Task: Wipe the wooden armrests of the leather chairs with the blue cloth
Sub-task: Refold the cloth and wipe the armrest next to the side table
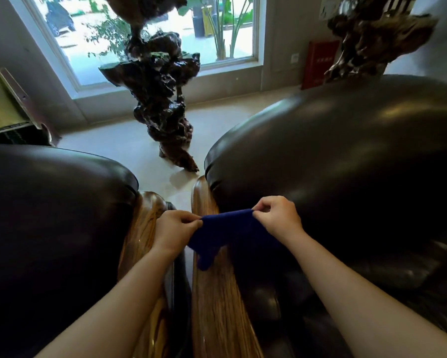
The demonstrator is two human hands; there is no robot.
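Head view: the camera looks down between 2 dark leather chairs, the left chair (pixel 52 215) and the right chair (pixel 346 164), standing side by side with only a narrow gap between them. Each shows 1 wooden armrest along that gap: the left armrest (pixel 142 228) and the right armrest (pixel 217 301), which run nearly parallel toward the camera.

The blue cloth (pixel 225 233) is held stretched between both hands just above the right armrest. The left hand (pixel 174 229) pinches 1 end between thumb and fingers; the right hand (pixel 277 215) pinches the other end the same way. The top edge is pulled taut and the rest sags, with 1 corner hanging down over the wood of the right armrest. Held like this, the cloth is probably being spread or refolded into a flat pad before it is pressed on the wood. Whether the hanging corner touches the armrest cannot be told.

Beyond the chairs a dark gnarled root sculpture (pixel 163 99) stands on the pale floor (pixel 114 140) before a window (pixel 145 29), well clear of the work.
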